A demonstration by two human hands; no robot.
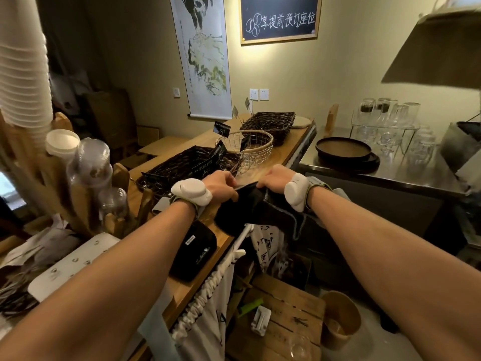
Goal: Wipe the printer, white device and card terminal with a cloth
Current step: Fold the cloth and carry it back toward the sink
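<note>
- Left hand (pixel 220 181) and right hand (pixel 273 178): fingers of both pinch the top edge of a dark cloth (pixel 250 208).
- The cloth hangs above the table (pixel 263 162) edge, near a black printer (pixel 194 252).

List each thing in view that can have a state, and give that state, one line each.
left hand, pinches the cloth's top edge
right hand, pinches the same edge
cloth, dark, drapes down from both hands
black device, lies flat on the counter, untouched
wire basket, upright, looks empty
paper cup, upright, no lid
dark plates, stacked on the steel counter
</note>
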